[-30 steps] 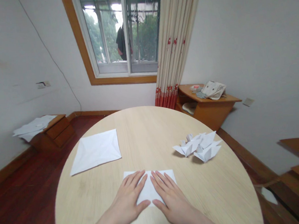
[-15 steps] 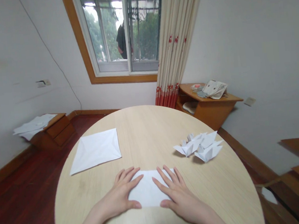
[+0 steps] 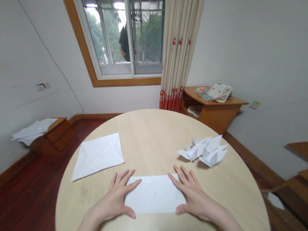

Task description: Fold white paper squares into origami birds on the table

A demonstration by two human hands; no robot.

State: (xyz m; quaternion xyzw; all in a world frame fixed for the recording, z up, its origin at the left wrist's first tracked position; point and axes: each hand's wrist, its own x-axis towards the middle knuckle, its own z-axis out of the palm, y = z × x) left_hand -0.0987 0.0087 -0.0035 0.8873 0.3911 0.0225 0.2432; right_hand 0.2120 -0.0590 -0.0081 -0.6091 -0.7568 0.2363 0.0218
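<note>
On the table (image 3: 150, 137), white paper (image 3: 154, 195) stretches lengthwise from spread left hand (image 3: 115, 200) to spread right hand (image 3: 193, 194).

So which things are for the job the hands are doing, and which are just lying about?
For the job:
white sheet between the left hand and right hand
round table beneath it
probably the folded paper shapes and flat paper, also on that table

Just lying about, it seems:
loose papers on the drawers
pale bundle on the corner cabinet

Looks out from the person's head, forward and down over the round bench (image 3: 145, 138). Sits near it, facing the window (image 3: 128, 30) beyond.
</note>
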